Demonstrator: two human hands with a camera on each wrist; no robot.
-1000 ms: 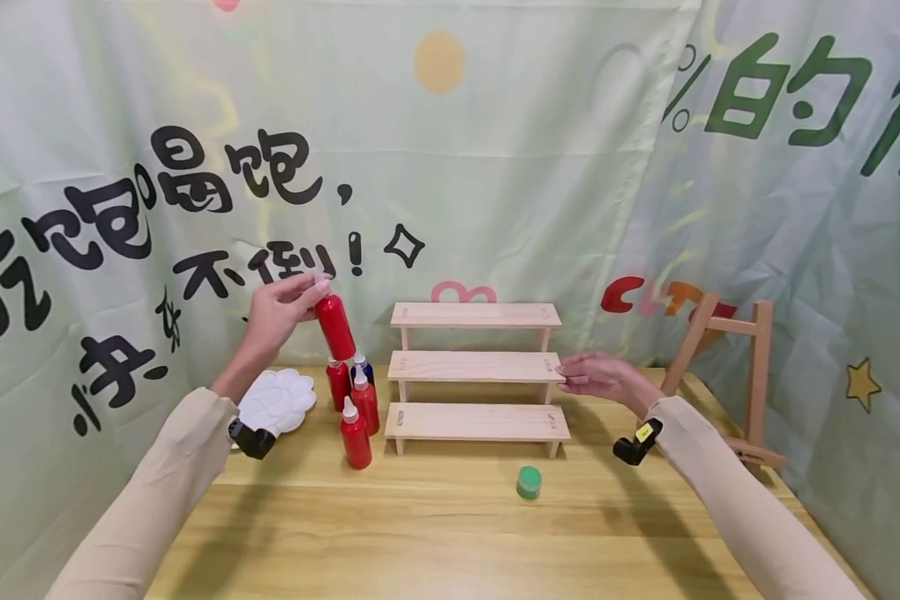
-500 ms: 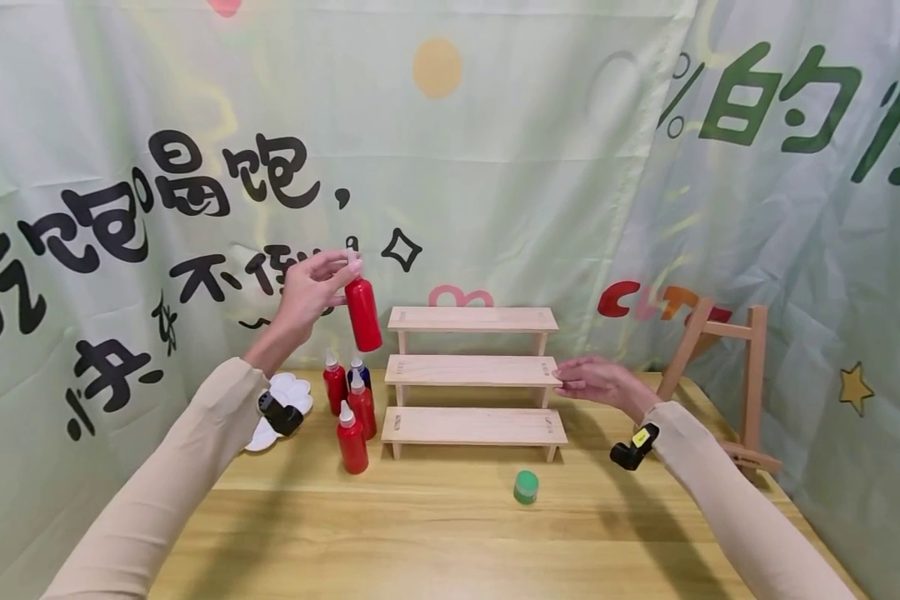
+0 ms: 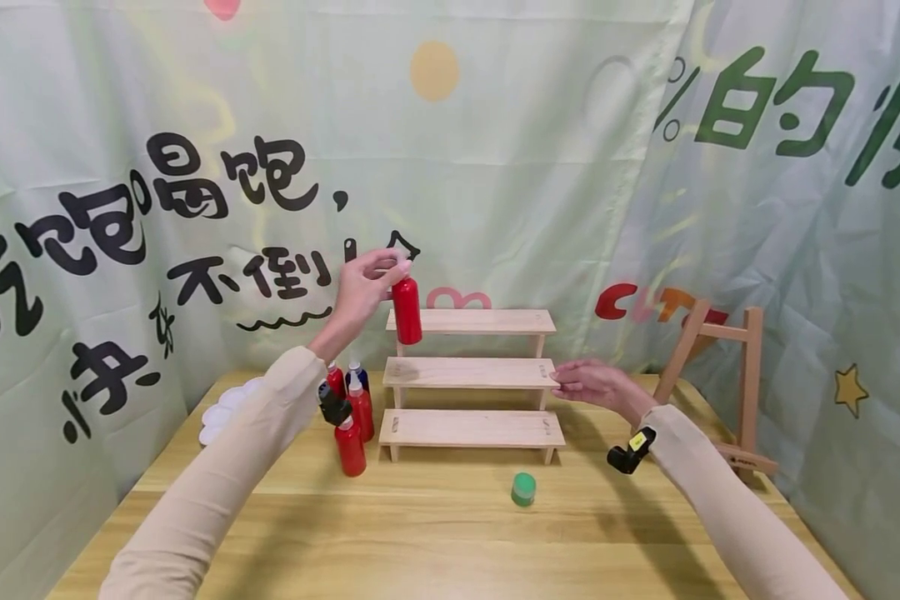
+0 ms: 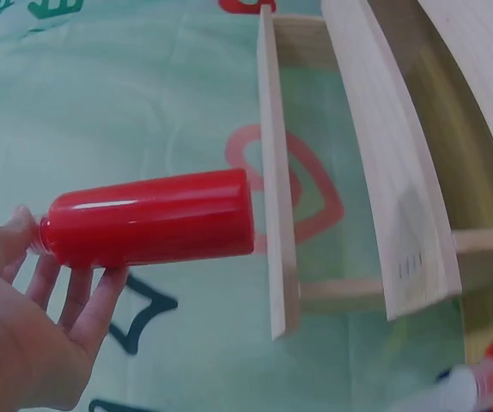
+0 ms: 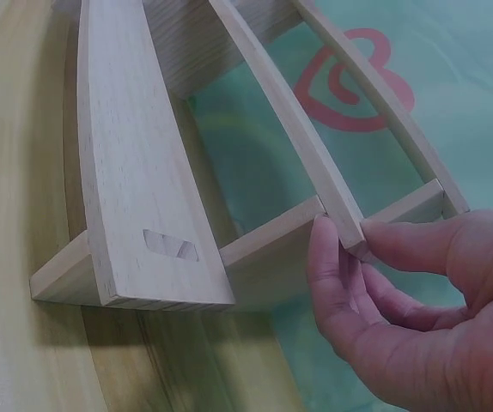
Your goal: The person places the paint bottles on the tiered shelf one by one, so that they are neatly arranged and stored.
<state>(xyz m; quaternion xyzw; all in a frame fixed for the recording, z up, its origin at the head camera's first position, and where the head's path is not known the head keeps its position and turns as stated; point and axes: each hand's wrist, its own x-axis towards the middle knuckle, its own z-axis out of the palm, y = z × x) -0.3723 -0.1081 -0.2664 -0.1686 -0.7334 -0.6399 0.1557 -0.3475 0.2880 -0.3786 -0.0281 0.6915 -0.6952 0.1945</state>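
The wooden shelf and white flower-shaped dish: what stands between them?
In the head view, three red bottles and a blue bottle stand between dish and shelf; the left sleeve partly hides the dish.

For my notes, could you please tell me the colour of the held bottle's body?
The bottle's body is red, showing best in the left wrist view.

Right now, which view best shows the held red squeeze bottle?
Left wrist: the red squeeze bottle appears large, its body unobstructed. The head view shows it small, the left hand at its top; the right wrist view doesn't show it.
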